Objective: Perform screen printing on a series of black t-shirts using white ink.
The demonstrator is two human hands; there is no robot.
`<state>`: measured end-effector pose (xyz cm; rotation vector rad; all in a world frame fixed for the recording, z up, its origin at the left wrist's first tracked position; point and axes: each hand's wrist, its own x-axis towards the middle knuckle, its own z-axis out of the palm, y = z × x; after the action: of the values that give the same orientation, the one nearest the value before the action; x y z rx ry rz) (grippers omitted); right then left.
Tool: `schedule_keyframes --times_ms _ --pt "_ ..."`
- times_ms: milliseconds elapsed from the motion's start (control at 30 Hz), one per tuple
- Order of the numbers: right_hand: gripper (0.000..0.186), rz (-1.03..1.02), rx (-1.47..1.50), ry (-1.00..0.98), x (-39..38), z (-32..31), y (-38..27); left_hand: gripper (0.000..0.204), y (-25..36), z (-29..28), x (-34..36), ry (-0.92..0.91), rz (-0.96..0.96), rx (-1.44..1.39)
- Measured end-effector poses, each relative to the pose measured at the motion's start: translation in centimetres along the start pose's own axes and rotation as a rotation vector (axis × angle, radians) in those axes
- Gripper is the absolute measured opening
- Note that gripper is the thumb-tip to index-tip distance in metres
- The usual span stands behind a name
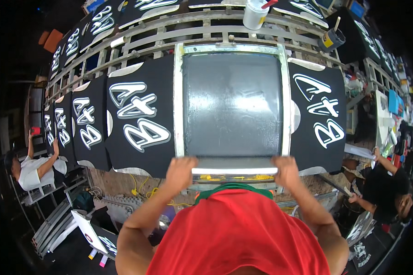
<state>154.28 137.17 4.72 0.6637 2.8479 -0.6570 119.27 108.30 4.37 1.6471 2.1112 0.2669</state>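
In front of me lies a screen printing frame [179,101] with pale metal sides and a dark, wet-looking mesh. My left hand [181,173] is closed on its near left corner, and my right hand [286,170] on the near right corner. Both hands are slightly blurred. Between them runs the bright near bar of the frame, with yellow smears below it. A black shirt panel with white lettering [140,114] lies left of the frame, and another black panel [317,105] lies to its right. Whatever is under the mesh is hidden.
Slatted metal rails [215,34] cross behind the frame. On them stand a white tub [255,16] with a red-handled tool and a dark ink pot [331,40] with a stick. More printed black panels line the left. One person [39,172] is at far left, another [385,192] at right.
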Motion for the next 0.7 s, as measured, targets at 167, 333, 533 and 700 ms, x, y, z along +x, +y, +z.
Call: schedule_keyframes --times_ms 167,333,533,700 --pt "0.045 0.007 -0.128 0.152 21.8 -7.4 7.0 0.044 -6.3 -9.5 19.0 0.109 -0.219 0.118" --pt "0.041 0.055 -0.246 0.320 35.0 -10.6 11.7 0.051 -12.9 -11.4 33.0 0.260 -0.146 0.199" --pt "0.053 0.188 -0.298 0.025 23.8 -6.2 7.0 0.049 -8.4 -6.5 21.3 0.112 -0.195 0.218" --pt "0.049 0.193 -0.127 -0.150 2.8 -1.2 -0.4 0.056 -0.8 0.8 1.8 0.041 -0.075 0.074"
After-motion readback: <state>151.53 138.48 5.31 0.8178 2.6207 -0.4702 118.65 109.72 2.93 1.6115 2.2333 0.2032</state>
